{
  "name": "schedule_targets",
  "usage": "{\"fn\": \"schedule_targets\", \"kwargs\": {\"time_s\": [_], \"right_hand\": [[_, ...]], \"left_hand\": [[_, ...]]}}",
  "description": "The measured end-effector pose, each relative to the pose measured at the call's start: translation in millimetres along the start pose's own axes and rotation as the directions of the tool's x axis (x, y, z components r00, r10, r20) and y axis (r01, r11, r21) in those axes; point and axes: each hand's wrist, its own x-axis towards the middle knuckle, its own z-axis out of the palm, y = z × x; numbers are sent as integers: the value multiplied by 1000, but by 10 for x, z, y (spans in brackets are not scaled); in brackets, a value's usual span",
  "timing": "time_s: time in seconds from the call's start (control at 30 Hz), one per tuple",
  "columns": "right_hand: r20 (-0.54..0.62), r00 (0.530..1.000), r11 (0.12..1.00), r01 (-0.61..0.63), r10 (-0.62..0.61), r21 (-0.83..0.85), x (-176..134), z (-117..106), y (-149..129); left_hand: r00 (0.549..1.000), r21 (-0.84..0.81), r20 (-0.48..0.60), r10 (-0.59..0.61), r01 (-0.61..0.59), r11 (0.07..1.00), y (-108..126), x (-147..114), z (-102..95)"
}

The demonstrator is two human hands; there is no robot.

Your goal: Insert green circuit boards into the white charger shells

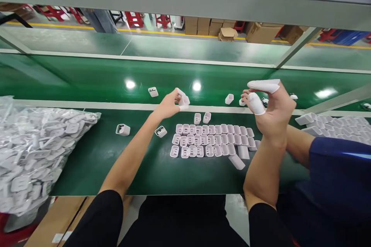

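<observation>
A bump could scatter the cups (204,139)

A co-worker's sleeve (342,158) sits close on our right; a jostle could drive the tipped cup (237,162) into the rows on the surface (185,177); farther out, our right hand (274,110) has its grip spread; our left hand (168,105) curls; whether its grip pinches anything, we cannot tell.

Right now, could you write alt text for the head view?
A person's left hand and right hand, the latter clearly wearing white finger covers, are above green work surfaces. Rows of white housings sit nearby; a bag of parts lies at left.
</observation>
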Motion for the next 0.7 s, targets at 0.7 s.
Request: {"fn": "schedule_targets", "kwargs": {"time_s": [0.7], "right_hand": [[411, 906, 953, -209, 104, 218, -909, 930, -428]], "left_hand": [[977, -986, 155, 147, 144, 83, 573, -1394, 395]]}}
